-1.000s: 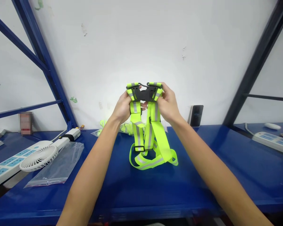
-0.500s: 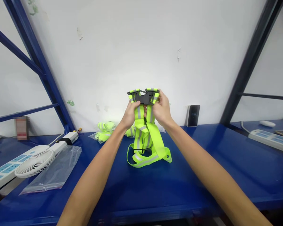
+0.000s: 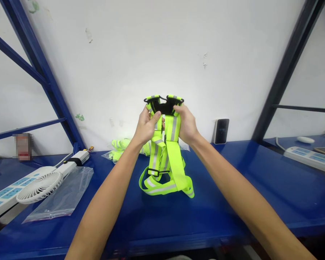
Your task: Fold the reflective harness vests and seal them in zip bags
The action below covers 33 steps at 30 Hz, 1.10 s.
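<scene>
Held up before me is a neon-yellow reflective strap harness (image 3: 176,164) with silver stripes. Its black plastic buckle (image 3: 164,107) is at the top, level between both hands. My left hand (image 3: 147,124) is closed on the left strap by the buckle, thumb in front. My right hand (image 3: 186,122) grips the strap on the other side, its thumb at the buckle's right end. The straps hang down in folds, and the lowest loops reach the blue table. A small black slider (image 3: 153,172) shows on a left strap. Some fingers are hidden behind the webbing.
Bagged neon straps (image 3: 119,146) lie by the wall behind my left hand. At left are a white fan (image 3: 40,187), a clear zip bag (image 3: 65,196) and a power strip (image 3: 5,195). A black-faced device (image 3: 221,131) stands at back right. Another power strip (image 3: 308,155) lies far right.
Both hands have raised the buckle slightly and tilted it, so its face looks darker. My right thumb now shows in front at its end. The hanging straps have swung a little left.
</scene>
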Each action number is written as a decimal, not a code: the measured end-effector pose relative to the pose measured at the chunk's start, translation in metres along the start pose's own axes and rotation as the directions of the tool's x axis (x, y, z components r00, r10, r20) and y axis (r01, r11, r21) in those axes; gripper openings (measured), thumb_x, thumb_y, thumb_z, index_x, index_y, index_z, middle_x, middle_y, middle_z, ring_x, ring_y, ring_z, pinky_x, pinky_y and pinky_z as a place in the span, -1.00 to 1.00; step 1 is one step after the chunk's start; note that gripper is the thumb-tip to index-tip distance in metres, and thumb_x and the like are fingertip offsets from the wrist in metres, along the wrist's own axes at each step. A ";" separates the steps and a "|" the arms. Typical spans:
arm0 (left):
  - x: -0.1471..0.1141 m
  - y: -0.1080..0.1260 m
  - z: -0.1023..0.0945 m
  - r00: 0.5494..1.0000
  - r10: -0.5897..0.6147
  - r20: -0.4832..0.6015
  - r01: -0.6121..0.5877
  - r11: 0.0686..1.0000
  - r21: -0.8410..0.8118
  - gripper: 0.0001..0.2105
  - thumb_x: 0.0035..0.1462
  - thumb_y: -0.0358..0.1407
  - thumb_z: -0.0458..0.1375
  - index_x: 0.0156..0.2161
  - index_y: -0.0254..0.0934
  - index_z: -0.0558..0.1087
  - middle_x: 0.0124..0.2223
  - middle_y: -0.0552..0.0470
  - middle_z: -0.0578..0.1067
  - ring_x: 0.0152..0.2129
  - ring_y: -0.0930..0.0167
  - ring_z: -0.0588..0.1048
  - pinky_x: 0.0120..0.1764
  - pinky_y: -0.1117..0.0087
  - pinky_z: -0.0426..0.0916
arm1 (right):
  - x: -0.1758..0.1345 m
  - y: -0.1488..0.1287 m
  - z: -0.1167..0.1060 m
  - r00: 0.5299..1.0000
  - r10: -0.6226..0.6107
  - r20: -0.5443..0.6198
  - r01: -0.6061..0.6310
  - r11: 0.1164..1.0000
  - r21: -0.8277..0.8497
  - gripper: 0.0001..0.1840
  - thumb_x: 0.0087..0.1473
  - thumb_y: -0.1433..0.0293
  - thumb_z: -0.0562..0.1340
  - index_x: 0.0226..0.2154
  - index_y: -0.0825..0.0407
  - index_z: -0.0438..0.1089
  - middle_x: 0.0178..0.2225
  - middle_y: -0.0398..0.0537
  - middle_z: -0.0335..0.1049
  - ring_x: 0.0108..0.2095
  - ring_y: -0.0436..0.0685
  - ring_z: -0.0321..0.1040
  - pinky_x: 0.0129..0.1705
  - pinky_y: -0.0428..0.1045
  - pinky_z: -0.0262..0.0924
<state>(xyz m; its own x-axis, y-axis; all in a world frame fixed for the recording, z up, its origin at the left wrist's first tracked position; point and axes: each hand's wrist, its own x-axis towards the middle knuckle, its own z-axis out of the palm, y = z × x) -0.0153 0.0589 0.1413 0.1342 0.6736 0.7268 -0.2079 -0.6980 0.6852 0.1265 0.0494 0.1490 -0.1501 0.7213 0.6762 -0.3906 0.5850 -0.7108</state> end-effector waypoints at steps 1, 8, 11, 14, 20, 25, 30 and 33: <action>-0.001 0.000 0.001 1.000 -0.019 -0.012 0.019 1.000 0.011 -0.62 0.10 -0.06 0.34 -0.11 -0.17 0.32 -0.44 0.09 0.48 -0.53 0.32 0.58 -0.49 0.35 0.46 | 0.000 0.001 -0.001 1.000 -0.017 -0.005 0.017 0.997 -0.072 -0.61 0.15 -0.02 0.12 -0.14 -0.11 0.19 -0.23 -0.08 0.36 -0.17 0.20 0.42 -0.21 0.11 0.43; -0.002 -0.010 0.000 0.995 -0.099 -0.030 0.099 0.995 -0.018 -0.54 0.09 -0.04 0.33 0.00 -0.13 0.28 -0.26 0.00 0.54 -0.30 0.22 0.63 -0.34 0.25 0.53 | -0.002 0.007 -0.014 0.992 -0.122 0.021 0.121 0.931 -0.343 -0.73 0.27 0.10 0.11 -0.12 -0.13 0.09 -0.13 -0.05 0.28 0.01 0.23 0.33 0.00 0.17 0.37; -0.001 -0.011 -0.004 0.993 -0.118 -0.025 0.118 0.993 0.024 -0.53 0.07 -0.05 0.35 0.00 -0.15 0.30 -0.37 0.04 0.51 -0.42 0.27 0.61 -0.42 0.31 0.48 | 0.001 0.007 -0.021 0.975 -0.200 0.098 0.222 0.877 -0.425 -0.74 0.29 0.13 0.11 -0.06 -0.10 0.15 -0.01 0.01 0.30 0.14 0.24 0.22 0.22 0.22 0.21; 0.000 -0.012 -0.006 0.993 -0.096 -0.062 0.101 0.992 0.082 -0.55 0.06 -0.05 0.36 -0.03 -0.16 0.34 -0.47 0.09 0.46 -0.56 0.35 0.54 -0.51 0.38 0.40 | 0.005 0.006 -0.024 0.965 -0.232 0.118 0.260 0.869 -0.420 -0.67 0.28 0.12 0.14 0.01 -0.09 0.21 0.06 0.03 0.32 0.22 0.25 0.17 0.30 0.24 0.10; 0.002 -0.014 -0.005 0.995 -0.052 -0.086 0.056 0.998 0.038 -0.63 0.09 -0.03 0.32 -0.14 -0.16 0.33 -0.51 0.14 0.45 -0.71 0.46 0.41 -0.56 0.40 0.33 | 0.008 0.004 -0.024 0.972 -0.199 0.122 0.232 0.894 -0.383 -0.63 0.22 0.08 0.20 0.00 -0.11 0.33 0.04 0.00 0.40 0.20 0.31 0.23 0.23 0.26 0.19; 0.000 -0.012 0.001 0.984 -0.132 -0.117 0.129 0.991 -0.035 -0.65 0.13 -0.11 0.28 -0.09 -0.15 0.26 -0.48 0.18 0.42 -0.70 0.47 0.40 -0.53 0.37 0.30 | 0.004 0.007 -0.017 0.978 -0.177 0.108 0.204 0.915 -0.349 -0.60 0.22 0.11 0.21 0.07 -0.19 0.28 0.10 -0.05 0.34 0.13 0.26 0.31 0.10 0.20 0.34; -0.001 -0.016 0.015 0.970 -0.179 -0.163 0.168 0.983 -0.077 -0.68 0.17 -0.19 0.24 -0.05 -0.11 0.23 -0.47 0.19 0.41 -0.62 0.46 0.45 -0.48 0.41 0.34 | 0.000 0.019 -0.002 0.994 -0.104 -0.030 0.090 0.950 -0.300 -0.59 0.30 0.17 0.10 0.16 -0.27 0.07 -0.02 -0.08 0.32 -0.10 0.16 0.43 -0.15 0.11 0.44; 0.000 -0.012 0.020 0.968 -0.184 -0.169 0.168 0.980 -0.103 -0.67 0.20 -0.15 0.20 0.00 -0.12 0.24 -0.45 0.15 0.42 -0.48 0.37 0.54 -0.42 0.36 0.43 | -0.003 0.020 -0.001 0.990 -0.137 -0.041 0.115 0.933 -0.340 -0.61 0.29 0.21 0.09 0.14 -0.27 0.09 0.00 -0.07 0.29 -0.11 0.16 0.41 -0.17 0.10 0.44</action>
<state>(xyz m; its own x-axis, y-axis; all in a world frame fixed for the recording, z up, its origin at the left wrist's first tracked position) 0.0067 0.0626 0.1340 0.0042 0.8215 0.5702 -0.2815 -0.5462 0.7889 0.1198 0.0596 0.1323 -0.0584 0.6489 0.7586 -0.0729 0.7551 -0.6516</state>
